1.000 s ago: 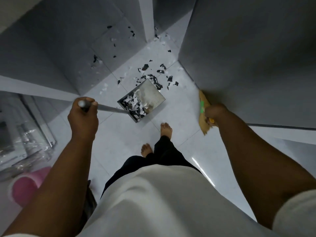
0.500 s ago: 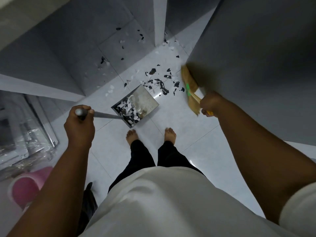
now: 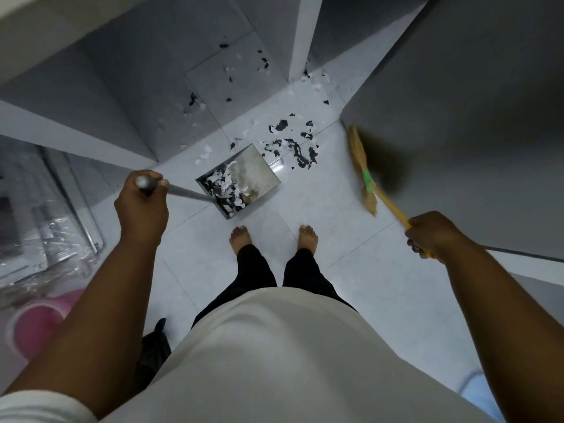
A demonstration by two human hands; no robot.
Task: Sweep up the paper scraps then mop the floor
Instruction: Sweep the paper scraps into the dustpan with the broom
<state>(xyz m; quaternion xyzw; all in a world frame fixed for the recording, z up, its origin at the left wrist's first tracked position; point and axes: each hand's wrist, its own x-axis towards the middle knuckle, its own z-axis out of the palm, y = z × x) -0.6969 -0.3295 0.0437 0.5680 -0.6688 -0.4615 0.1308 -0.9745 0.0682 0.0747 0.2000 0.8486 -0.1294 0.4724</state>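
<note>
You stand barefoot on the tiled floor (image 3: 351, 285), your left hand (image 3: 142, 206) wrapped around the handle of the dustpan (image 3: 241, 181), your right hand (image 3: 430, 233) gripping the raised broom (image 3: 363, 169); loose paper scraps (image 3: 293, 145) lie just beyond the pan.

The person wears a big white shirt (image 3: 274, 355) with short sleeves. One white sleeve (image 3: 39, 407) shows at the bottom left corner, and the other sleeve (image 3: 552, 392) at the far right. Both arms are bare below the sleeves. The trousers (image 3: 253, 270) are black and long, down to the ankles. Both feet (image 3: 241, 236) are bare, with no shoes or socks.
</note>
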